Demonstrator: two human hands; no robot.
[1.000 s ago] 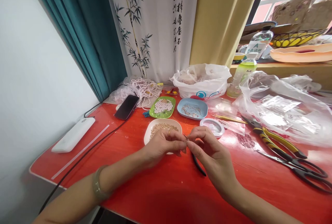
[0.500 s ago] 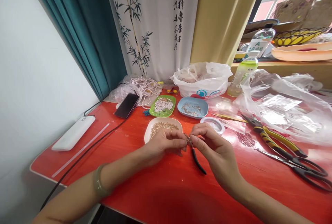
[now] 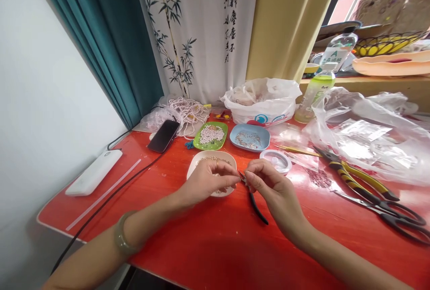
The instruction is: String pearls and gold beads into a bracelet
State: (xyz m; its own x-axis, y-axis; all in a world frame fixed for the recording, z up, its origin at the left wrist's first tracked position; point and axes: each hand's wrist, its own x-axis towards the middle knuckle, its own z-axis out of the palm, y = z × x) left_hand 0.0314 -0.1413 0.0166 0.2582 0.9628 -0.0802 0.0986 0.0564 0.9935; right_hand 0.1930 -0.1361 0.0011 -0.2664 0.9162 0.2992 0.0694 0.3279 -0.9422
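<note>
My left hand (image 3: 206,180) is closed in a pinch beside the cream dish (image 3: 193,164) of gold beads, partly over it. What its fingertips hold is too small to name. Close to its fingertips, my right hand (image 3: 270,185) is also pinched, on something tiny that I cannot make out. Small pliers with black handles (image 3: 258,209) lie on the red table beneath the fingertips, their jaws partly hidden by my right hand. Behind are a green dish (image 3: 223,128) of pale beads and a blue dish (image 3: 235,137) of small metal pieces.
A phone (image 3: 163,136), a white power bank (image 3: 94,172) and a black cable lie left. On the right are yellow-black pliers (image 3: 363,180), scissors (image 3: 386,214), a clear plastic bag (image 3: 369,133) and a bottle (image 3: 316,93). A white bag (image 3: 265,102) stands behind the dishes.
My left hand has moved slightly up and left, now covering more of the gold beads. My right hand stays nearly in place, still pinched.
</note>
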